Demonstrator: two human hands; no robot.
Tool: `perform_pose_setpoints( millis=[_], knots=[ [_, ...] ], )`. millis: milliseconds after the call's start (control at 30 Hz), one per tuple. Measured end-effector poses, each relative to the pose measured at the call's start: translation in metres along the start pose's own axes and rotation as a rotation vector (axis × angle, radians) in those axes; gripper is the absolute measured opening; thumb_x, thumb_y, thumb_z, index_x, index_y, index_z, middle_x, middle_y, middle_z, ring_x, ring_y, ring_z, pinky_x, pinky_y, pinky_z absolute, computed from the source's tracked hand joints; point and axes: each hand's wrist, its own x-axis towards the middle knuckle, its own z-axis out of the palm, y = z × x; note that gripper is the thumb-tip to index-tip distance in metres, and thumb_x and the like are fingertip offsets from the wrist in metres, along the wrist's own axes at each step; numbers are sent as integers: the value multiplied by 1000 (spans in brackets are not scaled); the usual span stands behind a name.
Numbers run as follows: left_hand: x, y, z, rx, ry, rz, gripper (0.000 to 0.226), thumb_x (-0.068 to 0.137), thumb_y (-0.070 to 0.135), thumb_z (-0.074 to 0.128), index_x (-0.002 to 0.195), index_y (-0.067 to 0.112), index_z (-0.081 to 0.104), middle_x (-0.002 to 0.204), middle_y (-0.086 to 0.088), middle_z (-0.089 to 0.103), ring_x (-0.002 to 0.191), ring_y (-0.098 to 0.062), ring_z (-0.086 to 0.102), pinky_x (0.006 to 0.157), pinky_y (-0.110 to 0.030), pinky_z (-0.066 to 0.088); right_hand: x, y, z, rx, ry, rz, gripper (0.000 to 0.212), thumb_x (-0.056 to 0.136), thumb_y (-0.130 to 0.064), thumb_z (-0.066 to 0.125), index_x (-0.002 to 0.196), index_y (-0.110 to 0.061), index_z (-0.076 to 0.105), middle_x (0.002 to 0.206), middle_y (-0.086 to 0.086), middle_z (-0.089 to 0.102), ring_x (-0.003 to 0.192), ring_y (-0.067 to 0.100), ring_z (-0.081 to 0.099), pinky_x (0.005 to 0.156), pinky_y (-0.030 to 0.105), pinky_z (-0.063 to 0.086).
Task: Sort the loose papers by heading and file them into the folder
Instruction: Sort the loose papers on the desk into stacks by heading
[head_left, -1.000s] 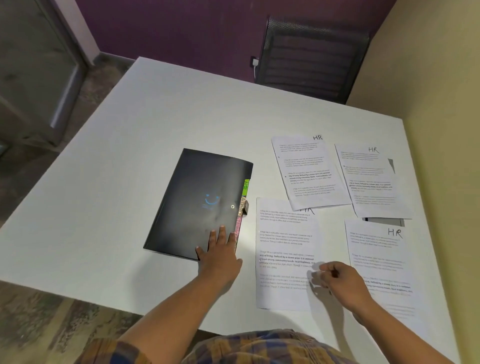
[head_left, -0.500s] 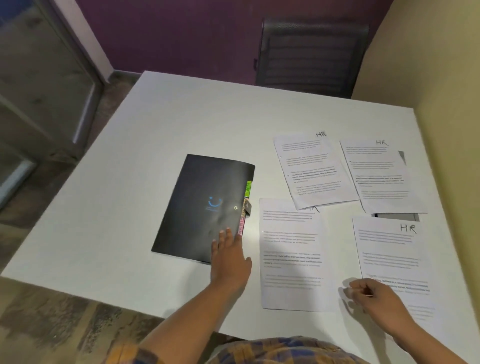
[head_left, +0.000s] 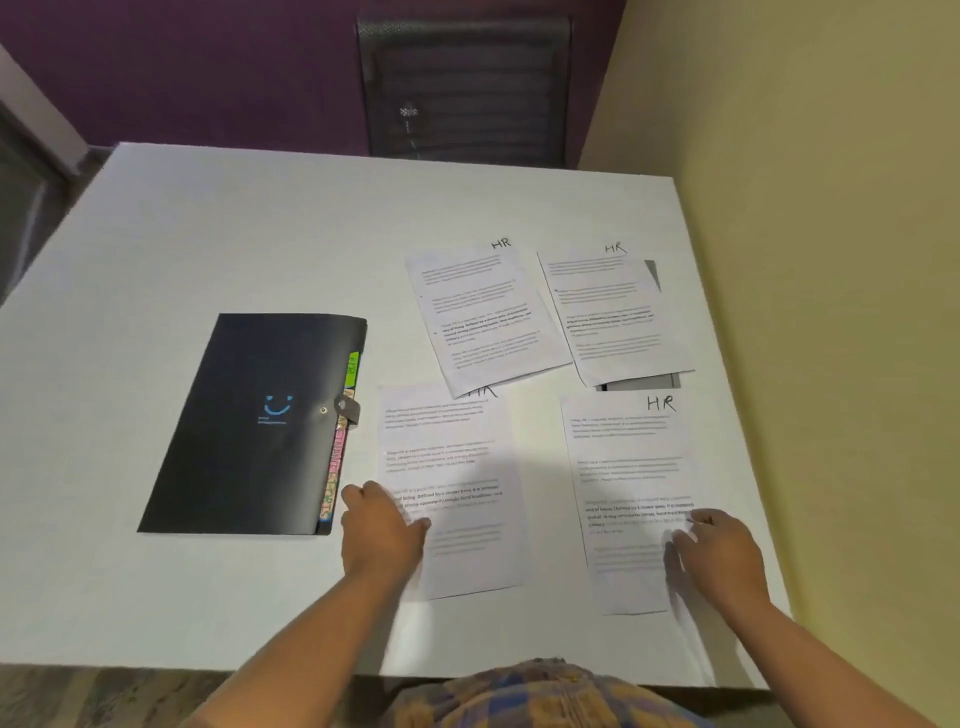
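Off the folder (head_left: 249, 426) it pressed a moment ago, the person's left hand (head_left: 382, 525) now lies on the left edge of the near-left sheet (head_left: 457, 467). The right hand (head_left: 719, 556) has shifted right, onto the lower right part of the near-right sheet (head_left: 628, 467). Both hands have bent fingers, and blur hides whether they pinch the paper or only press it.

Four white printed sheets lie flat on the right half of the white table (head_left: 208, 234), each with "HR" handwritten at its top right. The far-left sheet (head_left: 483, 317) is turned at a slant, and its lower corner overlaps the near-left sheet's heading, leaving only part of the letters showing. The far-right sheet (head_left: 613, 317) lies just beside it, with a darker page peeking out from under its bottom and right edges.

The black folder lies closed to the left of the papers, near the left hand but apart from it. It has a blue smile mark on the cover and a strap snapped across its opening edge. Green and pink index tabs stick out along that edge; nothing else of its contents can be seen. A dark chair (head_left: 462, 88) stands beyond the table.
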Motion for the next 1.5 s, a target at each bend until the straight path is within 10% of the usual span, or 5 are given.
perform_pose_setpoints(
  millis=[400,733,1067,1333,1500],
  knots=[
    [-2,-7,1,-258,-65,-31,15,95,29,55,93,17,63,95,-1,71,82,-24,65,75,-36,54,29,17,-23,-43,25,126,64,83,-40,69,137,-11,49,134,9,58,120,34,56,93,42,49],
    [-72,-9,-28,-640,16,-14,21,100,17,51,88,8,65,68,-5,64,53,-15,56,39,-17,40,25,25,-15,269,1,92,3,90,-16,66,88,-16,65,91,5,70,82,26,62,79,38,52],
    [-67,-10,-30,-731,4,32,20,99,21,53,100,17,72,88,-2,76,82,-24,73,64,-35,60,-12,16,-40,855,-75,164,12,92,-10,66,102,-4,64,97,15,73,84,31,66,81,44,54],
    [-59,22,-30,-940,-149,21,20,99,17,54,112,15,69,100,-2,77,90,-24,74,81,-43,59,-44,-55,-35,851,-203,-35,4,93,-11,65,96,-10,68,81,3,78,68,20,73,55,27,54],
    [-61,41,-34,-1018,-260,32,22,100,20,53,114,14,69,102,-7,76,91,-31,73,80,-46,59,-47,-85,-14,813,-280,-94,16,87,-16,73,102,-13,66,91,6,77,83,27,74,71,41,59]
  ],
)
